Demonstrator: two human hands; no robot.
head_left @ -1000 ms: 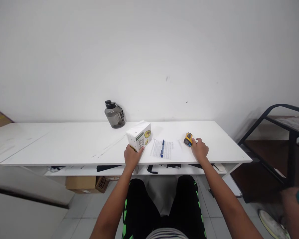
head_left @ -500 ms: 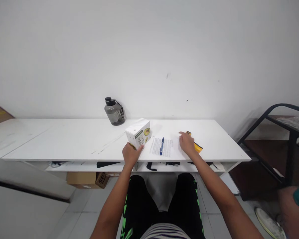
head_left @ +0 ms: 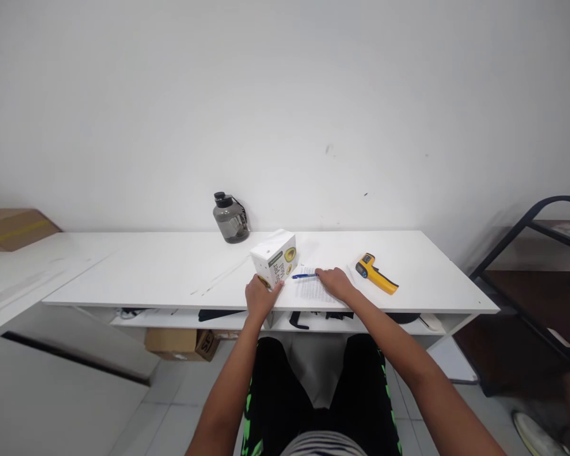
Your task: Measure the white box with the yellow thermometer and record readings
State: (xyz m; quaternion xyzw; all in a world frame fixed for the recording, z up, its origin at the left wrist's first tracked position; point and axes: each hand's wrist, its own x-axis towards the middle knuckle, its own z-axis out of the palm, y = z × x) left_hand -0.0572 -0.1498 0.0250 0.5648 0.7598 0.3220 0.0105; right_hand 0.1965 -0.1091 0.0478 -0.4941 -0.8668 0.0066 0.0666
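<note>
My left hand grips the lower near corner of a white box with avocado pictures and "Super Meal" on it. The box stands on the white table. Right of it lies a sheet of printed paper. Over the paper, my right hand is closed on one end of a blue pen, whose other end points left toward the box. Part of the paper is covered by that hand. A yellow and black infrared thermometer lies on the table to the right of my right hand.
A grey, see-through water jug stands by the wall. Cardboard boxes are at the far left and under the table. A shelf below the tabletop holds dark items. A black metal frame and another person's shoe are at the right.
My right hand has left the thermometer, moved left and taken hold of the pen, which has turned from upright in view to nearly sideways. My left hand stays on the box. The view has shifted slightly.
</note>
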